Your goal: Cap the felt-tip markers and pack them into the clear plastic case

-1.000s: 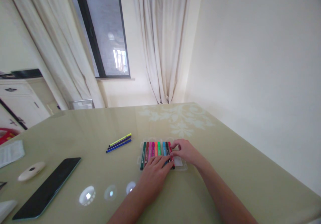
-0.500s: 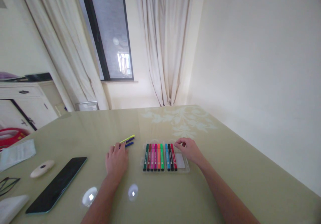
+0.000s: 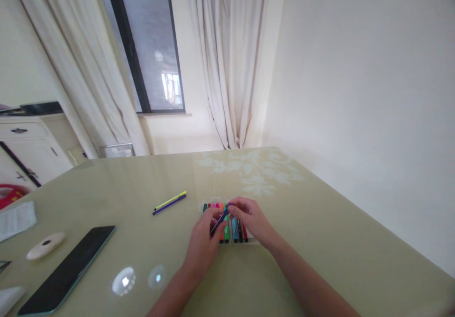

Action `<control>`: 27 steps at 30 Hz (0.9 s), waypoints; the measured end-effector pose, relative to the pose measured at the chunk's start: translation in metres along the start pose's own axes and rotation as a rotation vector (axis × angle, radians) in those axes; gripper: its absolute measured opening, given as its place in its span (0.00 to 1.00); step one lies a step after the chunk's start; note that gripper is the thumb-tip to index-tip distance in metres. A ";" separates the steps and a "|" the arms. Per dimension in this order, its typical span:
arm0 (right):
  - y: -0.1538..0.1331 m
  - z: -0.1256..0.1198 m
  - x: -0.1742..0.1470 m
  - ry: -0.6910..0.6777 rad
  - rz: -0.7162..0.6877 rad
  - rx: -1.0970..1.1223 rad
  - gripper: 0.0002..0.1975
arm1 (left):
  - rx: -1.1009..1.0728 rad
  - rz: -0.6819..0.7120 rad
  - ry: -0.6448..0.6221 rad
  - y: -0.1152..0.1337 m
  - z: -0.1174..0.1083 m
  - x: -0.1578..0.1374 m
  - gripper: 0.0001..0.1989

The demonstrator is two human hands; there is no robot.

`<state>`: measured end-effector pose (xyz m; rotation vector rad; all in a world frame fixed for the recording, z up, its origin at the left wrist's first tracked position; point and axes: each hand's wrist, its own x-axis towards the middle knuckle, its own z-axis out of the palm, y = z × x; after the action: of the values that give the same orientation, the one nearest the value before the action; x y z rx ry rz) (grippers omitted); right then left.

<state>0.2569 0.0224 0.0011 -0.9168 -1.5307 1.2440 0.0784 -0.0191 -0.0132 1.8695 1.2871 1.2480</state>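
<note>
A dark blue marker (image 3: pixel 219 222) is held tilted above the clear plastic marker case (image 3: pixel 215 200). My left hand (image 3: pixel 202 236) is closed around its lower part, and the fingers of my right hand (image 3: pixel 250 218) pinch its upper end. Below the hands, the case holds a row of coloured markers, among them a green marker (image 3: pixel 226 235), a light blue marker (image 3: pixel 235 230) and a red marker (image 3: pixel 245 234); the hands cover part of the row. Left of the case, a yellow marker (image 3: pixel 174 198) and a purple marker (image 3: pixel 169 204) lie side by side on the table.
A black tablet (image 3: pixel 67 272) lies at the left of the glossy table (image 3: pixel 284 279). Near it are a white oval object (image 3: pixel 46 246), a pale blue sheet (image 3: pixel 17 220) and a white item (image 3: pixel 10 300) at the edge. A wall stands along the right side.
My left hand has lifted the dark blue marker from beside the other two and carried it right, over the case. My right hand has come left and taken its upper end.
</note>
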 end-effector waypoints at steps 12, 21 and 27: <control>0.010 -0.070 0.012 0.364 0.110 -0.159 0.18 | 0.486 0.395 -0.377 -0.005 0.018 -0.013 0.24; 0.035 -0.043 0.012 0.253 0.090 -0.528 0.05 | 0.678 0.377 -0.388 -0.008 0.020 -0.016 0.26; 0.037 -0.032 0.011 0.220 0.001 -0.811 0.03 | 0.744 0.420 -0.377 -0.017 0.023 -0.019 0.27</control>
<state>0.2838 0.0498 -0.0308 -1.5022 -1.8669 0.4618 0.0902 -0.0282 -0.0440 2.8476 1.2768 0.5426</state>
